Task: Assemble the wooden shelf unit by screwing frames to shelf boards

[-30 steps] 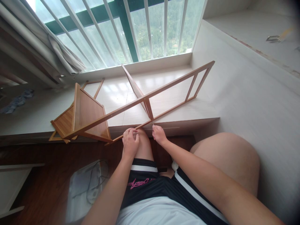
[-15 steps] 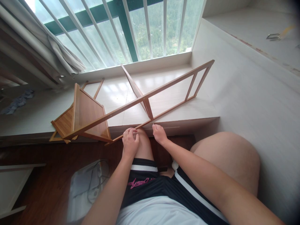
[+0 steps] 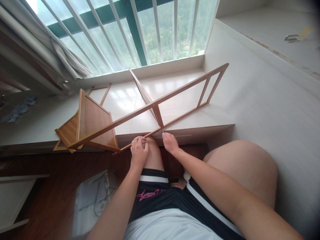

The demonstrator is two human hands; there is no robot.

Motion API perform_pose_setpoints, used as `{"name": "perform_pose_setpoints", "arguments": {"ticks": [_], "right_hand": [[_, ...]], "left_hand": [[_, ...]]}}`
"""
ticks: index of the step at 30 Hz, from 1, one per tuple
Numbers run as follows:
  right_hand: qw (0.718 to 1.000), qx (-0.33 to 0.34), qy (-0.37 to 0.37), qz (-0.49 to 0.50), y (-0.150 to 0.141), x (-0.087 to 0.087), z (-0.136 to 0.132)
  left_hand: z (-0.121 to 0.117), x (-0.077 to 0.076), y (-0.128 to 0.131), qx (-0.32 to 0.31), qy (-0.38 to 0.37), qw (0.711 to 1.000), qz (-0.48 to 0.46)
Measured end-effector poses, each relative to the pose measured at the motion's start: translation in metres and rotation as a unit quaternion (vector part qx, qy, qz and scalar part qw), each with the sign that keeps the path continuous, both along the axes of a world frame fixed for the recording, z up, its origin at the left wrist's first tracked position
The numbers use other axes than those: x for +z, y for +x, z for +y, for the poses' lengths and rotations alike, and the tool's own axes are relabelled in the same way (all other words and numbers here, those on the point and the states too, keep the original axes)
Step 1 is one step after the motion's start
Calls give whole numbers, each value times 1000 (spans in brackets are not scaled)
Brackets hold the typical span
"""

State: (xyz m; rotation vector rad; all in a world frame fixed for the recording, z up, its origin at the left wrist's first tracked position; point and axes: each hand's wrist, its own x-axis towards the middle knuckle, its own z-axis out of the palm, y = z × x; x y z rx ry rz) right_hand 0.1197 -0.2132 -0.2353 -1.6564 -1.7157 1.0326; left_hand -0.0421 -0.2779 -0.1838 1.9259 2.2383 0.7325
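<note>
Hardly anything has moved since the earlier frame: the wooden frame's (image 3: 186, 87) tip at upper right sits only a touch higher, and both hands keep their places. Near the centre, the right hand (image 3: 170, 143) is closed around a thin metal tool (image 3: 163, 131), whose tip meets the lower rail (image 3: 185, 116) where the cross board (image 3: 158, 115) joins it. Just left, the left hand (image 3: 139, 150) lies on the left knee (image 3: 153, 156) beside that rail, its fingers bent; whether they grip the wood cannot be told.

The wooden frame runs diagonally from centre left to upper right, over the white ledge (image 3: 212, 115). Its lower rail crosses the ledge's front edge near the right hand. Open room shows between the rails on both sides of the cross board, and between the frame's right end and the wall (image 3: 255, 96). At centre left, a wide wooden panel (image 3: 97, 116) closes off the space between the rails.
</note>
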Motion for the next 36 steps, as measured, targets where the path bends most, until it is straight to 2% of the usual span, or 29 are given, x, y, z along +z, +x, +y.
{"name": "perform_pose_setpoints", "arguments": {"ticks": [5, 9, 18, 22, 26, 28, 30, 33, 36], "right_hand": [[994, 22, -6, -110, 1, 8, -1], [980, 43, 41, -188, 4, 15, 0], [967, 70, 66, -238, 4, 20, 2], [969, 66, 65, -229, 4, 19, 2], [988, 28, 39, -148, 5, 15, 3], [999, 6, 1, -36, 4, 12, 4], [996, 0, -43, 84, 2, 7, 5], [960, 1, -120, 253, -2, 1, 7], [899, -4, -180, 400, -5, -4, 8]], "left_hand": [[0, 0, 0, 3, -1, 1000, -1], [0, 0, 0, 2, 1, 1000, 0], [1, -2, -1, 0, -2, 1000, -3], [0, -1, 0, 2, 3, 1000, -1], [1, 0, 0, 3, 1, 1000, -1], [1, -1, 0, 6, 1, 1000, -2], [1, -1, 0, 5, 0, 1000, -2], [1, -2, -1, 3, 0, 1000, -4], [1, -2, -1, 3, 2, 1000, -6]]}}
